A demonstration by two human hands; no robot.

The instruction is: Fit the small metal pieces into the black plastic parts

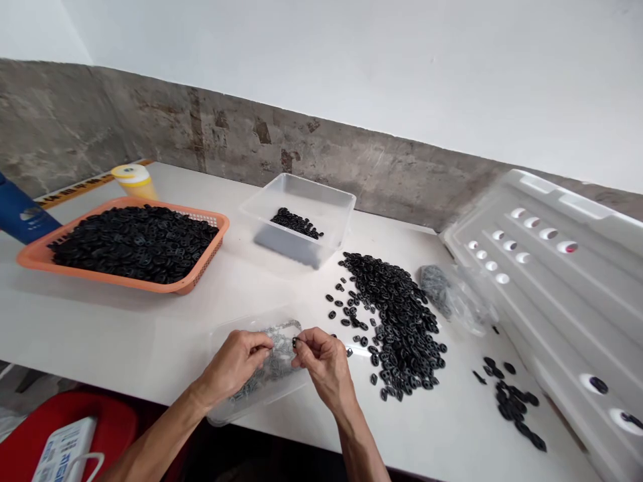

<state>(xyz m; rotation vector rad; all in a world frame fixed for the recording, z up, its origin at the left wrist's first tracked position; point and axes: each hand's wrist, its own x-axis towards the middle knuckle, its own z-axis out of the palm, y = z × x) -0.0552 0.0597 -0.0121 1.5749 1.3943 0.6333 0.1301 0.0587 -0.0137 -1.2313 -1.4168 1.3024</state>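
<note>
1. Black piece (295, 342), small, held at the fingertips of the right hand (323, 358), above the right-hand side of a clear tray (220, 421) at the near edge of the table (135, 335). Most of it is covered by the grip.
2. Right fingers: thumb and forefinger pinching the piece at its edge. Left hand (235, 363): thumb and forefinger pressed together over the tray; cannot tell whether anything tiny sits between them.
3. Beneath both hands: small grey parts (278, 361), metallic in look, loose in the tray. Individual shapes not resolved.
4. Reference sample: heap of black pieces (396, 308) to the right, on the table. Those at its fringe look oval and flat, with holes through them.
5. Weight, judged: very light; a fingertip pinch should suffice.
6. Stiffness, judged: probably hard plastic, firm under pressure and not fragile. Material unconfirmed.
7. Surface: slight sheen, so possibly somewhat slippery; a small piece could twist or flick away if squeezed off-centre.
8. Best hold, judged: opposite rims between thumb and forefinger, leaving the holes uncovered.
</note>
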